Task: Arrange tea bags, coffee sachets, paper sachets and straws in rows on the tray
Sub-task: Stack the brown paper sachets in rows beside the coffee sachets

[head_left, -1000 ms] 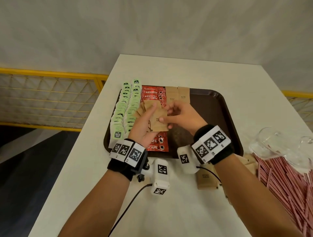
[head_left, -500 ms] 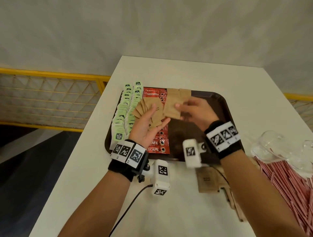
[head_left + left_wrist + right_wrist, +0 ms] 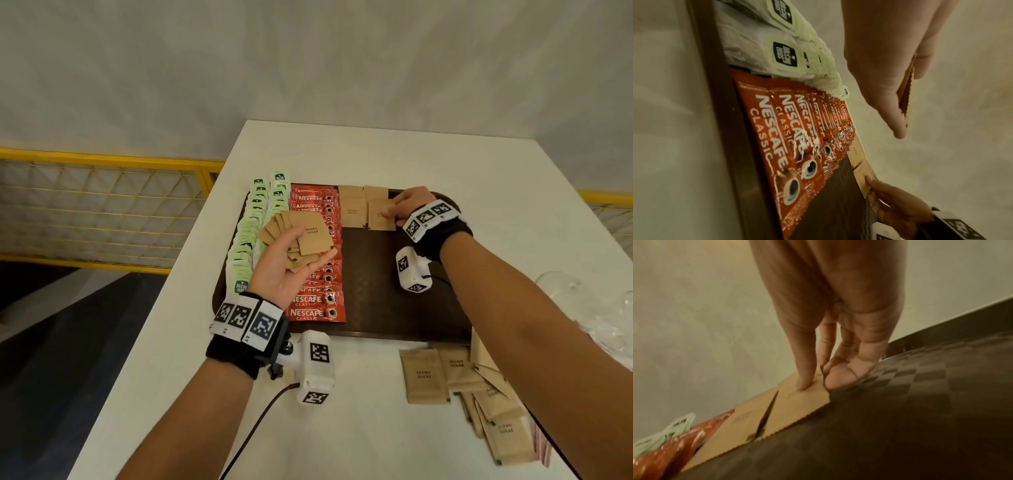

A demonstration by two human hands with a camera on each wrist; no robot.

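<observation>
On the dark brown tray (image 3: pixel 394 301), green tea bags (image 3: pixel 255 219) fill the left rows and red coffee sachets (image 3: pixel 313 310) form the row beside them. Brown sugar paper sachets (image 3: pixel 352 209) lie at the tray's far end. My left hand (image 3: pixel 310 250), palm up over the coffee row, grips a fan of brown sachets (image 3: pixel 308 233) under its thumb. My right hand (image 3: pixel 390 214) pinches one brown sachet (image 3: pixel 801 404) by its right edge, thumb on top, flat on the tray beside the laid ones.
More brown sachets (image 3: pixel 424 375) lie loose on the white table in front of the tray. Red-striped straws (image 3: pixel 543 448) and a clear container (image 3: pixel 582 301) sit at the right edge. A yellow railing (image 3: pixel 102 205) runs past the table's left side.
My right hand drew one sachet from the fan and carried it away and to the right, down onto the tray's far end. The left hand stayed over the coffee row.
</observation>
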